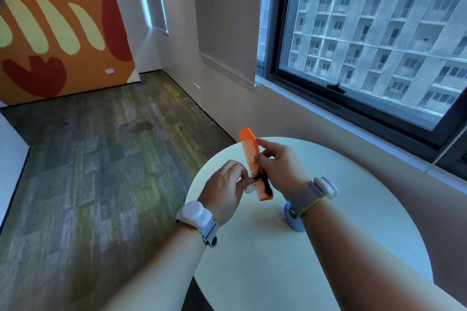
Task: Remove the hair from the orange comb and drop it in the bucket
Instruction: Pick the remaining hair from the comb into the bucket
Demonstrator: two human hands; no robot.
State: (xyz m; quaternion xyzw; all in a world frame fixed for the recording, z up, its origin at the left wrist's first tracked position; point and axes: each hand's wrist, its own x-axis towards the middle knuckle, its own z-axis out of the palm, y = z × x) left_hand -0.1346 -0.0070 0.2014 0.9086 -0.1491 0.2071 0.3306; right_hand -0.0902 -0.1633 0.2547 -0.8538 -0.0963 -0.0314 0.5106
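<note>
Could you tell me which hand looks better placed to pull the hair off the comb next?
Probably the left hand: its fingertips already pinch the dark hair near the orange comb's lower teeth. The right hand has its grip on the comb's spine, holding it above the white table.

Two bare forearms are entering from the lower edge of the frame, no sleeves showing. Each wrist is wearing a rounded white device on a grey fabric strap edged in yellow-green: the left wristband (195,217) at lower centre, the right wristband (314,194) at centre right
</note>
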